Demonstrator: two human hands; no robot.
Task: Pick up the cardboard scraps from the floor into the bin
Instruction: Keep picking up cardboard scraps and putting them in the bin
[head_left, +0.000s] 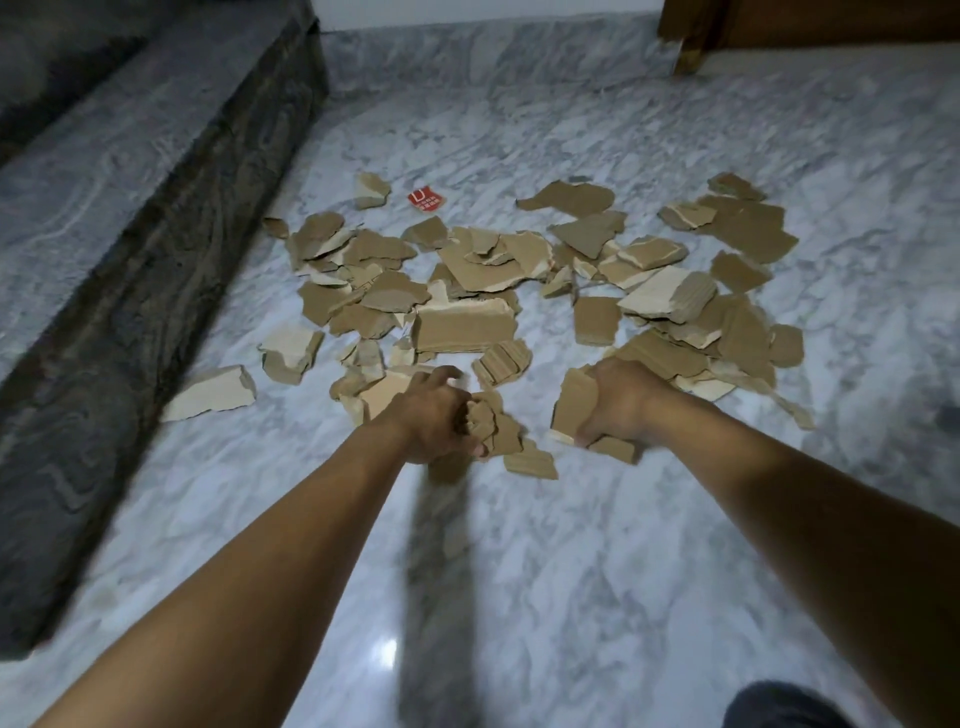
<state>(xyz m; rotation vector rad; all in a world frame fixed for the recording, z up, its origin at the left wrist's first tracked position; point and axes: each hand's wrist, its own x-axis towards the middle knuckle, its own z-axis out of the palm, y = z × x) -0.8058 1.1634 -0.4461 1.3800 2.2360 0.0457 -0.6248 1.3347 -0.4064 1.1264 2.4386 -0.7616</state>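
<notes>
Several torn brown cardboard scraps (462, 325) lie spread over the marble floor (571, 545) ahead of me. My left hand (434, 415) is closed around a bunch of small scraps (491, 423) at the near edge of the pile. My right hand (621, 402) grips a larger flat scrap (574, 400) and a smaller piece below it. A loose scrap (530, 462) lies between my hands. No bin is in view.
A dark stone step or ledge (156, 234) runs along the left side. A wooden furniture leg (691, 47) stands at the far right. A small red card (425, 201) lies beyond the pile. A dark knee (779, 706) shows at the bottom right.
</notes>
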